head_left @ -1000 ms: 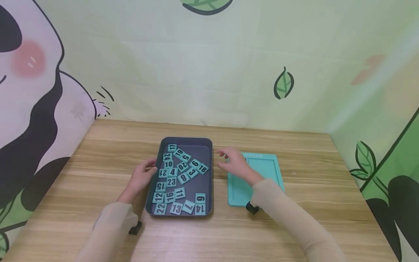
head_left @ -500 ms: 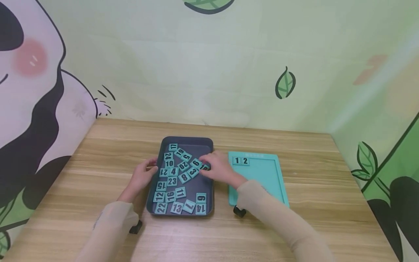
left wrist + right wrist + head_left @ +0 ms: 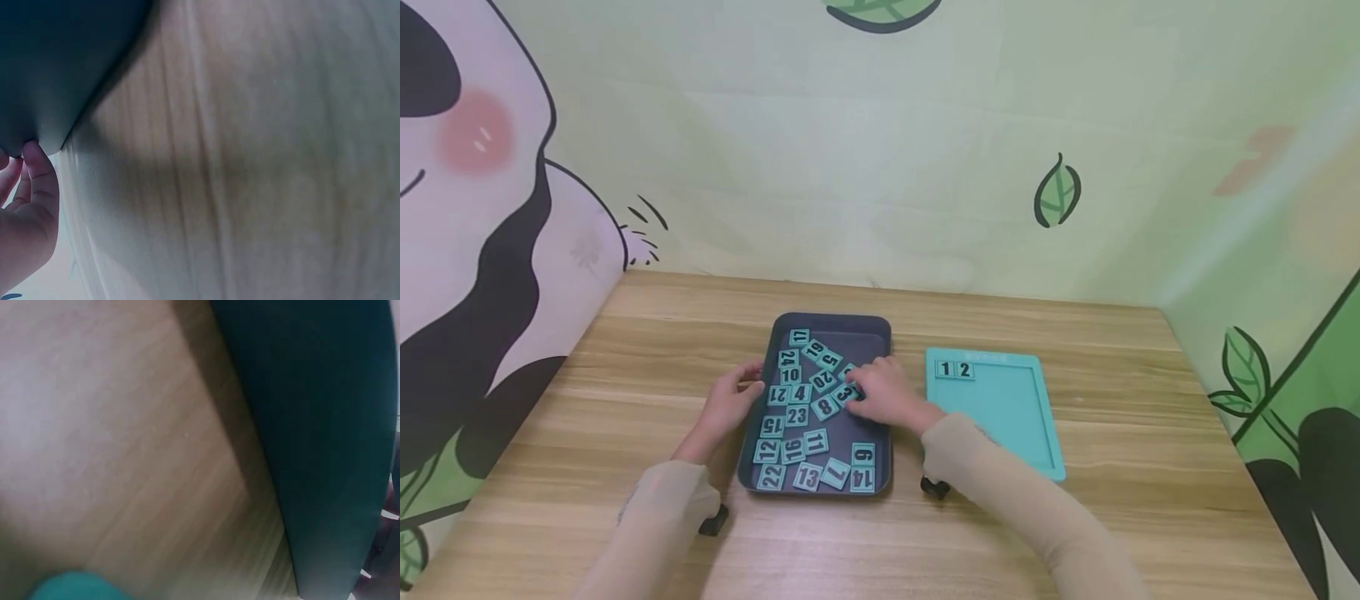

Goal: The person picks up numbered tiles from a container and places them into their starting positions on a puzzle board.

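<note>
Head view: left hand [image 3: 727, 406] holds the left rim of the dark tray [image 3: 876, 327], which is full of loose number tiles. Right hand [image 3: 887, 396] is inside it, fingertips on tile 3 [image 3: 846, 393]; grip unclear. Right of that hand, board [image 3: 1011, 412] holds tiles 1 and 2 [image 3: 955, 370]. Left wrist view: fingers [image 3: 39, 170] touch the tray underside. Right wrist view: tray wall, table [image 3: 94, 444].

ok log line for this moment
left hand: holds tray edge | right hand: on tile 3 | board: tiles 1, 2 placed

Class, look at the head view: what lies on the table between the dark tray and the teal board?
Only bare wooden table separates the dark tray from the teal board; the right hand reaches into the tray.
</note>
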Demonstrator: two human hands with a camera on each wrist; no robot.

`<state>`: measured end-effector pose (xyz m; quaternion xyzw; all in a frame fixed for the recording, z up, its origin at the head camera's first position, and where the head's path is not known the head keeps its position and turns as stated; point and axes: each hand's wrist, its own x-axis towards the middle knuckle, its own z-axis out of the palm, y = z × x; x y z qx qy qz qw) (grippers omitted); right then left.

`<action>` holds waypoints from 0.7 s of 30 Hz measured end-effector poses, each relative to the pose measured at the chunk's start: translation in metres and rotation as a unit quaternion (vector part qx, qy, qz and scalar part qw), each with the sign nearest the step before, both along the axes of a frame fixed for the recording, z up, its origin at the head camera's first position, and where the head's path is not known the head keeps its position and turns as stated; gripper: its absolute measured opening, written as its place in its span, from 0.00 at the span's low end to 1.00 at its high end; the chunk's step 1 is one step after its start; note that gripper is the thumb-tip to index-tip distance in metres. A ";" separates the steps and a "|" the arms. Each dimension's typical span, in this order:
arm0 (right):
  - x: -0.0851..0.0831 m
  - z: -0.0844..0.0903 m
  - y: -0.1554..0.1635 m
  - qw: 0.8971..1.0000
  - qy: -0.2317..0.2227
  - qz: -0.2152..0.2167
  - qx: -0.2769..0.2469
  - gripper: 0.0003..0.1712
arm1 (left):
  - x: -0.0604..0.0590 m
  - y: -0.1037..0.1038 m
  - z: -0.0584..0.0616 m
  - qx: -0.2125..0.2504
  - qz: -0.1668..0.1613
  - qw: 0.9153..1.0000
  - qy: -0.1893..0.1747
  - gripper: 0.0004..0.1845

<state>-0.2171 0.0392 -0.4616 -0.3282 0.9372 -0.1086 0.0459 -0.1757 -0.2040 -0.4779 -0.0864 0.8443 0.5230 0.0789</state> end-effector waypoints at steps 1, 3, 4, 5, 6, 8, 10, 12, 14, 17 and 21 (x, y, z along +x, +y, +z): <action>0.000 -0.001 -0.001 1.000 0.000 -0.001 0.002 0.22 | 0.000 0.000 0.000 -0.001 0.001 1.000 -0.002 0.22; 0.000 -0.002 -0.004 1.000 0.003 -0.001 0.010 0.23 | 0.000 0.000 -0.001 -0.002 0.003 1.000 -0.004 0.22; 0.000 -0.003 -0.005 1.000 0.006 -0.002 0.016 0.23 | 0.000 0.000 -0.001 -0.003 0.003 1.000 -0.006 0.22; 0.000 -0.004 -0.006 1.000 0.011 -0.002 0.024 0.24 | 0.000 0.000 -0.001 -0.002 0.004 1.000 -0.007 0.22; 0.000 -0.004 -0.007 0.999 0.013 -0.003 0.031 0.24 | 0.000 0.000 -0.001 -0.002 0.006 1.000 -0.009 0.22; 0.001 -0.006 -0.009 0.999 0.018 -0.007 0.046 0.25 | 0.000 0.000 -0.001 -0.001 0.007 1.000 -0.010 0.22; 0.002 -0.006 -0.010 0.998 0.022 -0.011 0.053 0.25 | 0.000 0.001 -0.001 0.000 0.006 1.000 -0.009 0.22; 0.003 -0.005 -0.011 0.998 0.023 -0.014 0.055 0.24 | 0.000 0.000 -0.001 0.001 0.007 1.000 -0.009 0.22; 0.005 -0.004 -0.012 0.998 0.026 -0.014 0.056 0.23 | 0.001 0.000 -0.001 0.002 0.006 1.000 -0.008 0.22; 0.006 -0.003 -0.013 0.998 0.031 -0.013 0.058 0.22 | 0.001 0.000 -0.002 0.004 0.006 1.000 -0.007 0.22; 0.007 -0.004 -0.013 0.998 0.037 -0.013 0.058 0.21 | 0.000 0.000 -0.001 0.005 0.005 1.000 -0.006 0.22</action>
